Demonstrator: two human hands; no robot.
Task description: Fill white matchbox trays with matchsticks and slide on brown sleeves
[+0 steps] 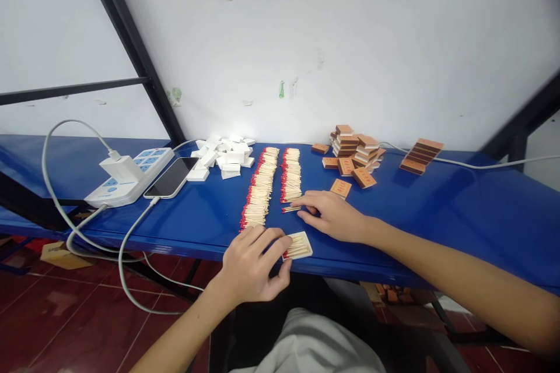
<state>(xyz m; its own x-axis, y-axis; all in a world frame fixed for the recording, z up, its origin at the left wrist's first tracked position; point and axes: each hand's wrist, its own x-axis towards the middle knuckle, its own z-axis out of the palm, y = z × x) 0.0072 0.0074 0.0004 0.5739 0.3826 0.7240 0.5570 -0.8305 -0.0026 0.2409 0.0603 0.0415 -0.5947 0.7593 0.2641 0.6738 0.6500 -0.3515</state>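
My left hand [257,263] grips a small white matchbox tray [310,243] at the near edge of the blue table, thumb and fingers at its left end. Matches [298,246] lie in the tray, red heads to the left. My right hand [335,215] is just behind and right of the tray, its fingers closed at the plain ends of a few loose matches [289,208]. Beyond them runs a short row of red-headed matches [291,173]. A longer match row [261,186] lies to its left, its near end close behind my left hand.
White empty trays [223,154] are heaped at the back left. Brown matchboxes [356,148] are piled at the back right, with a folded brown stack [421,156] farther right. A phone [171,178] and a power strip [131,178] with white cables sit left.
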